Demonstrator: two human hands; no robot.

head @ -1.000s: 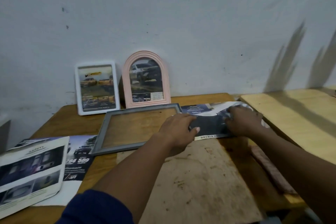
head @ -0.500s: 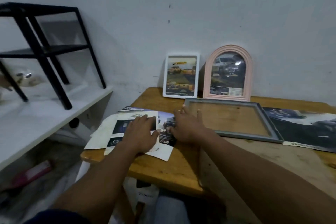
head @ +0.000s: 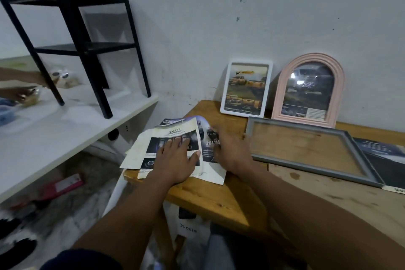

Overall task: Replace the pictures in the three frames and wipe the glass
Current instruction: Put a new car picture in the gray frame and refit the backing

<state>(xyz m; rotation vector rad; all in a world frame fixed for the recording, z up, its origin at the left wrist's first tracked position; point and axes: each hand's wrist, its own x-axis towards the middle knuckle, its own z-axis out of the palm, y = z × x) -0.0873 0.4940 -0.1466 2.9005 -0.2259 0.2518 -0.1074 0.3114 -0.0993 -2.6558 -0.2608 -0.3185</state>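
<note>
A stack of printed car pictures point(head: 175, 136) lies on the left corner of the wooden table point(head: 210, 199). My left hand point(head: 177, 160) rests flat on the top sheet, fingers spread. My right hand point(head: 230, 149) lies on the sheet beside it, its fingers lifting a page edge. A grey frame point(head: 350, 155) lies flat and empty to the right. A white frame point(head: 246, 87) and a pink arched frame point(head: 308, 90), both with car pictures, lean on the wall. Another dark picture point(head: 385, 160) lies past the grey frame.
A white shelf point(head: 65, 129) stands left of the table with a black metal rack point(head: 72, 46) on it. Another person's hands point(head: 19, 92) work at its far left end. A brown backing board point(head: 341, 204) lies at the right. Clutter covers the floor below.
My view swung left. Both hands left the dark picture at the right and moved to the picture stack at the table's left corner, where the right hand now lifts a page.
</note>
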